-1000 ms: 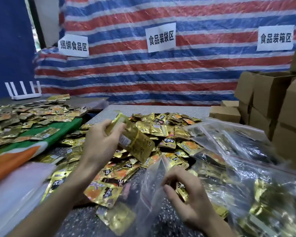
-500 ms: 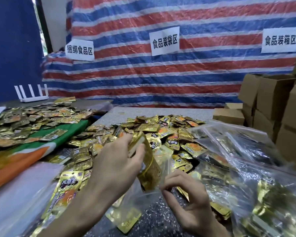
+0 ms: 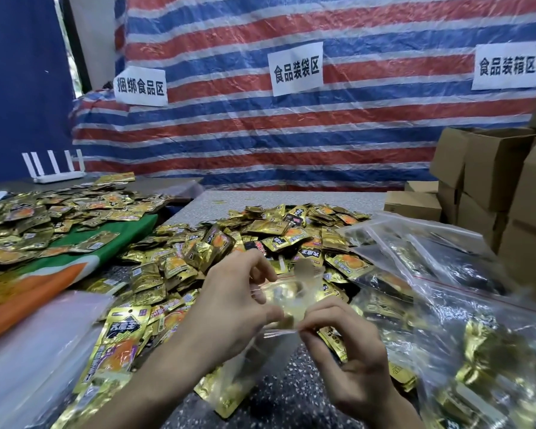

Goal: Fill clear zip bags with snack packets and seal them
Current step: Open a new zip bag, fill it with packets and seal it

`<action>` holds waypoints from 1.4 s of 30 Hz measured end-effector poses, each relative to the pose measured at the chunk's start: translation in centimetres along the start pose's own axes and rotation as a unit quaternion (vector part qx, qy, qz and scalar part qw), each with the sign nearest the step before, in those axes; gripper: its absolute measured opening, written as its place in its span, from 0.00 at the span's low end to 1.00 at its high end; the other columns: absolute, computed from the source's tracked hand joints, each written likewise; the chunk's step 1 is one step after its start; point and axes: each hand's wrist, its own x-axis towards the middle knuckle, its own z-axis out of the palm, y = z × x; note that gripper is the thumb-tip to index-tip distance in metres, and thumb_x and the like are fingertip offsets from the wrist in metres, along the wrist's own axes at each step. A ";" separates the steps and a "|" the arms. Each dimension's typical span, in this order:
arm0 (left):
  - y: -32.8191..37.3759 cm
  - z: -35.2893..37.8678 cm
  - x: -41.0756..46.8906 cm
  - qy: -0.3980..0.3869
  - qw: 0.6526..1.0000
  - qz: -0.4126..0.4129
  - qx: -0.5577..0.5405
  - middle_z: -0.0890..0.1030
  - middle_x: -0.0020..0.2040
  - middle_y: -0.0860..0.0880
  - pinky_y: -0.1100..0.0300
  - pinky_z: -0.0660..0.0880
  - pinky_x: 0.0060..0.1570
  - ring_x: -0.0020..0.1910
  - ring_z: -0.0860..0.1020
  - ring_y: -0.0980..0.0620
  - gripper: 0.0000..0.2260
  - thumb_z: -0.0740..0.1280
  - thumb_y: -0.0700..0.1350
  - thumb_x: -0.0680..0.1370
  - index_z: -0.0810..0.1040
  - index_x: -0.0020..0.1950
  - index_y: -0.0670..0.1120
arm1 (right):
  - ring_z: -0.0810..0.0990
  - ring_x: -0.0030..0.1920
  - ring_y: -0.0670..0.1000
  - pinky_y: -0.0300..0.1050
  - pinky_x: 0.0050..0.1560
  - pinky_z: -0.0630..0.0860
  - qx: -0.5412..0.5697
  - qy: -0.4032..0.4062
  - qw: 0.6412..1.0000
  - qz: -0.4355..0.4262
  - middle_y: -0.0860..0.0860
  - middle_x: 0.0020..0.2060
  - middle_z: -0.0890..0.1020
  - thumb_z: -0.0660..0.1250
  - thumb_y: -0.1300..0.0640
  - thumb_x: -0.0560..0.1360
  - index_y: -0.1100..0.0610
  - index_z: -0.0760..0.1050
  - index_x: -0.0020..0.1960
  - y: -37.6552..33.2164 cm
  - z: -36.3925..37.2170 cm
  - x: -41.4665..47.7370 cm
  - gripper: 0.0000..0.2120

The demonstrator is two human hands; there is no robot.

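Note:
A clear zip bag (image 3: 287, 300) with gold snack packets inside hangs between my hands over the speckled table. My left hand (image 3: 229, 308) pinches the bag's mouth on its left side, thumb and fingers closed on the plastic. My right hand (image 3: 350, 351) pinches the right end of the zip strip. The bag's lower part (image 3: 239, 382) hangs below my left wrist, showing gold foil. A large heap of gold and orange snack packets (image 3: 260, 239) covers the table just beyond my hands.
Filled clear bags (image 3: 446, 305) are piled at the right. Cardboard boxes (image 3: 492, 181) stack at the far right. More packets (image 3: 44, 224) lie on a green and orange cloth (image 3: 84, 258) at left. A white router (image 3: 56, 168) stands at the back left.
My left hand pushed the gold packets it held down into the bag, let them go, and now grips the bag's mouth. My right hand kept hold of the bag.

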 end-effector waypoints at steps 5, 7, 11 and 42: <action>0.1 -0.9 0.9 0.012 0.990 -0.010 -0.141 0.81 0.43 0.47 0.56 0.78 0.38 0.35 0.79 0.52 0.15 0.79 0.34 0.66 0.80 0.45 0.48 | 0.79 0.43 0.51 0.39 0.44 0.73 -0.019 0.043 0.999 -0.025 0.48 0.42 0.79 0.64 0.67 0.73 0.61 0.77 0.47 -0.4 -0.9 0.6 0.05; 0.2 -1.0 1.0 0.006 0.972 -0.012 -0.233 0.83 0.45 0.47 0.58 0.80 0.38 0.36 0.82 0.50 0.14 0.80 0.41 0.67 0.81 0.48 0.46 | 0.79 0.44 0.51 0.39 0.45 0.73 -0.025 0.062 0.997 -0.027 0.48 0.43 0.78 0.63 0.66 0.73 0.60 0.76 0.49 -0.4 -1.4 0.9 0.06; -1.0 0.2 2.1 0.057 0.957 -0.022 -0.284 0.83 0.46 0.50 0.59 0.81 0.38 0.41 0.84 0.50 0.10 0.71 0.51 0.75 0.80 0.51 0.47 | 0.78 0.43 0.52 0.42 0.44 0.73 -0.034 0.095 0.995 -0.014 0.50 0.42 0.78 0.63 0.65 0.76 0.62 0.76 0.47 -0.2 -2.1 1.0 0.04; -13.3 8.1 4.5 0.006 0.997 -0.076 -0.016 0.80 0.36 0.48 0.68 0.71 0.24 0.25 0.75 0.61 0.16 0.58 0.60 0.80 0.73 0.46 0.49 | 0.80 0.55 0.45 0.39 0.54 0.74 -0.080 -0.015 0.996 0.037 0.47 0.58 0.82 0.57 0.62 0.74 0.51 0.69 0.46 0.0 -1.7 0.6 0.07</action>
